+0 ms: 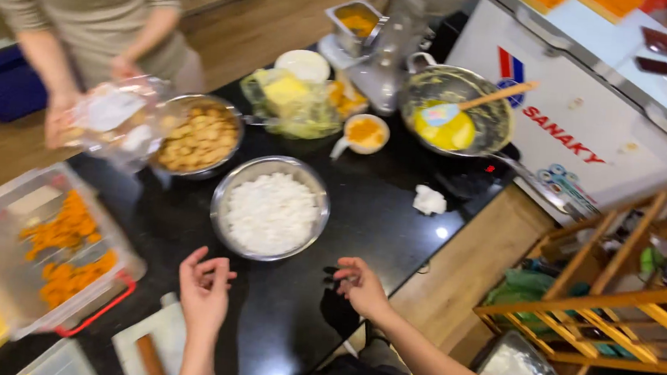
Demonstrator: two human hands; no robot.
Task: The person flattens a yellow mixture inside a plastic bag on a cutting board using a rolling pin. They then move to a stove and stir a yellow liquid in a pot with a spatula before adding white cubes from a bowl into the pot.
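Both hands — left [205,290], right [361,287] — empty, grip loosely spread, just below steel bowl [270,208].

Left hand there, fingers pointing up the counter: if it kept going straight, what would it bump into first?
Probably the steel bowl of white stuff, just ahead of the left hand; both hover empty, though depth is unclear.

both hands empty, raised side by side, near each other but apart. left hand [205,287] upright on a bare forearm rising from the bottom edge, palm turned inward, fingers [194,260] loosely curled. right hand [360,286] reaching in from the lower right, forearm bare, dark sleeve at the elbow, fingers half bent and slightly spread.
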